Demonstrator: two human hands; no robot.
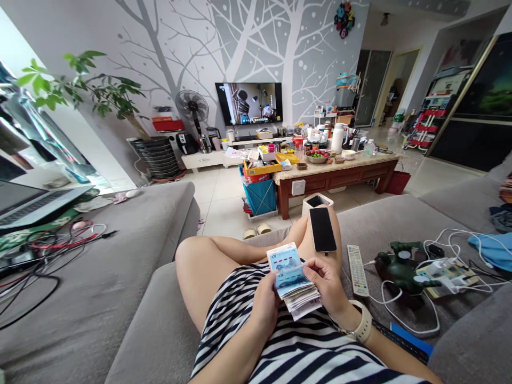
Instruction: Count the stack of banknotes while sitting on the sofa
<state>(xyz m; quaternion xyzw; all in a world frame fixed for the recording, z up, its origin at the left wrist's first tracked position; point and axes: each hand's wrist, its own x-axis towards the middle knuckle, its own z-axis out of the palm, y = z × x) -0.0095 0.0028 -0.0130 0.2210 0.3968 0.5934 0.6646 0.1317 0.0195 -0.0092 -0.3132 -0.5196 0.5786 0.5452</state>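
1. Grey sofa (146, 314) beneath and to both sides of the banknote stack (291, 274).
2. Marble-look wooden surface (340, 177) well beyond the banknote stack.
3. Striped garment (230, 301) below the banknote stack.
4. Left hand (266, 303) clamped on the left edge of the banknote stack, thumb on top.
5. Right hand (330, 285) pinching the banknote stack from the right, thumb reaching further over the blue face; both hands touching, neither nearer.
6. Remote control (357, 271) right of the banknote stack, past the right hand.
7. Smartphone (322, 229) beyond and right of the banknote stack, untouched.
8. Banknote stack directly between both hands, spread running outward, far end slanting left, layered ends nearest the camera.
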